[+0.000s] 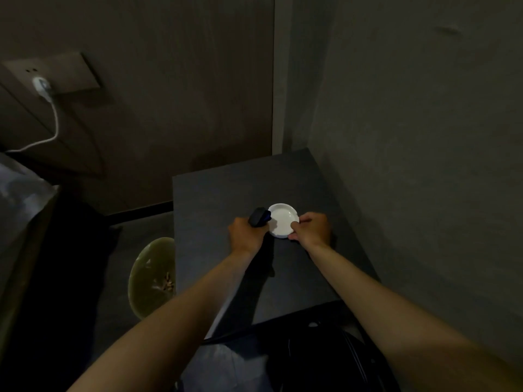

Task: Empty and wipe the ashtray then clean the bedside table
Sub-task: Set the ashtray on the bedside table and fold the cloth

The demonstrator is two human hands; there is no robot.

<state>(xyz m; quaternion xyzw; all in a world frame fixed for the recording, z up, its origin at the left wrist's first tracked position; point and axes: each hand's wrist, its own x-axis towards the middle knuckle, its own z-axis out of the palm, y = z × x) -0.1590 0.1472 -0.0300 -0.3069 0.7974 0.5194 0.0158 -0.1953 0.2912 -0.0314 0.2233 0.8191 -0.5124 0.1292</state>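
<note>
Right hand (312, 228) has the white ashtray (283, 223) pinched by its near-right rim, thumb on the rim and fingers curled round its edge. The ashtray sits on the dark bedside table (226, 190), a bit right of the middle, and its bowl looks clean and white from here.

Left hand (244, 232) is wrapped around a dark spray bottle (259, 217), fingers curled tight on the neck. The dark head with its bluish nozzle points at the left edge of the ashtray, pretty much touching it or just beside it, hard to say in this light. The body of the bottle is hidden under the hand and forearm, so can't tell more about it.

Both forearms are bare and reach in from the bottom of the view.

Further out: the table is tucked into a corner, grey wall on the right and a brownish panel wall behind. Down on the floor just left of the table there's a greenish round bin (152, 275) with a few small bits of litter in it, too small and dim to name. Up on the left wall is a socket plate (65, 72) with a white charger (42, 86) plugged in, and its white cable (53, 128) droops toward the bed edge (19, 188) at the far left. Bottom centre, right under the arms, sits something black and roundish (319, 360), too dark to identify.
</note>
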